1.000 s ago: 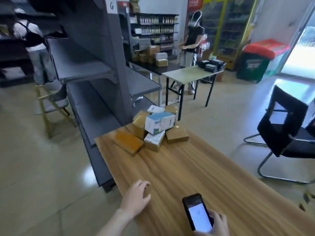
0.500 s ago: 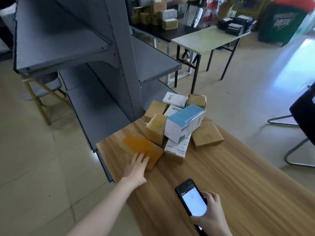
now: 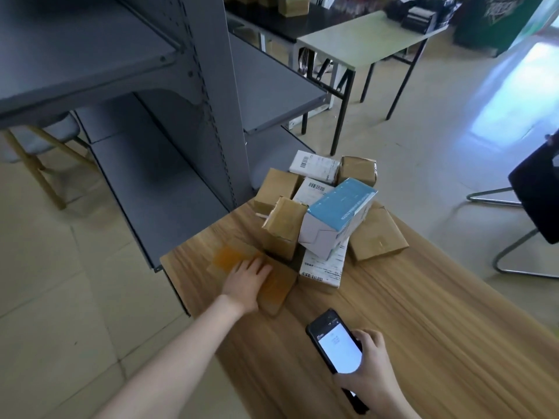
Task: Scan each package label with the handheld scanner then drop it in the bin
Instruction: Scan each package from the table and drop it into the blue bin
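A wooden table (image 3: 423,328) runs from the centre of the frame to the lower right, its far end carrying a heap of packages (image 3: 329,216). A flat brown parcel (image 3: 276,287) lies at the heap's near left. Beside it sit a tilted brown box (image 3: 282,234), a white-labelled package (image 3: 323,267) and, to the right, a flat brown box (image 3: 376,240). More boxes (image 3: 276,186) crowd the table's far edge.

Two bare hands and bare arms are all that shows of the person. The left hand (image 3: 246,284) leads back into a long, slim forearm (image 3: 169,367) — uncovered the whole way to the lower edge of the view. The right hand (image 3: 369,379) shows only as far as the wrist (image 3: 399,408) — likewise uncovered, the fingers slender.
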